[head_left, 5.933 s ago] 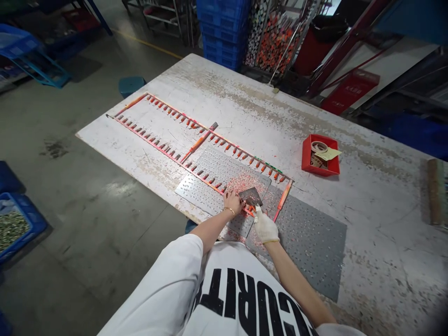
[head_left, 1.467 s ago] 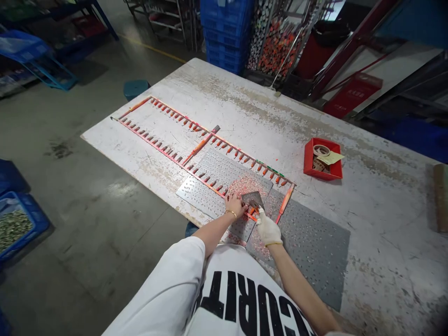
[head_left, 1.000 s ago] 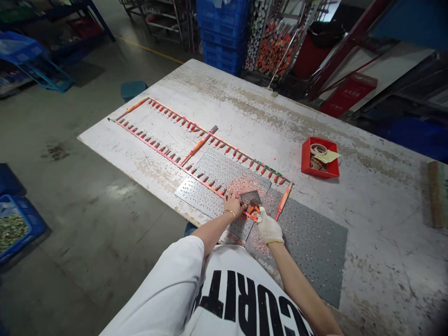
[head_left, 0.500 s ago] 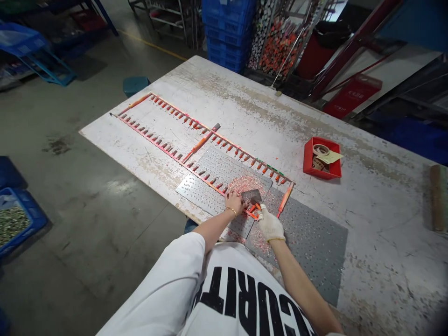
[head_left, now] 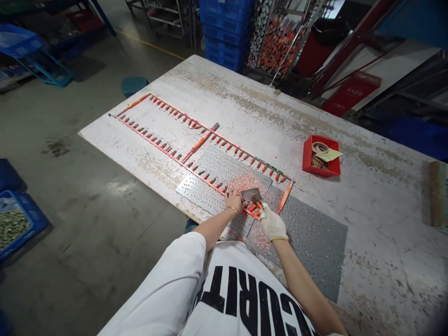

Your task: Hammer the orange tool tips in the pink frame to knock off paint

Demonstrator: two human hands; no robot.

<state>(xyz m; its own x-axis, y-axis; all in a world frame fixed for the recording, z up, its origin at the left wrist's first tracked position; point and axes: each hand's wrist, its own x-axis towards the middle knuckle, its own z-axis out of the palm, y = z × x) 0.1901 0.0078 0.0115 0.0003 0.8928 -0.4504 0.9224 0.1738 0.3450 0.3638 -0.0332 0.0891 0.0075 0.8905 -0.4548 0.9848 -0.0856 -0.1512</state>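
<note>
- Right hand [head_left: 273, 225], white-gloved, clamped round the orange handle of a steel scraper [head_left: 251, 196], and there's the blade, right up against the paint-crusted rack bar [head_left: 168, 153]
- Left hand [head_left: 234, 201], bare with a gold bangle, fingers down on that bar just beside the blade
- Hands close together, not touching
- Pink-orange paint flakes [head_left: 245, 184] heaped on a perforated steel plate [head_left: 206, 191], lying on the counter [head_left: 245, 93]
</note>
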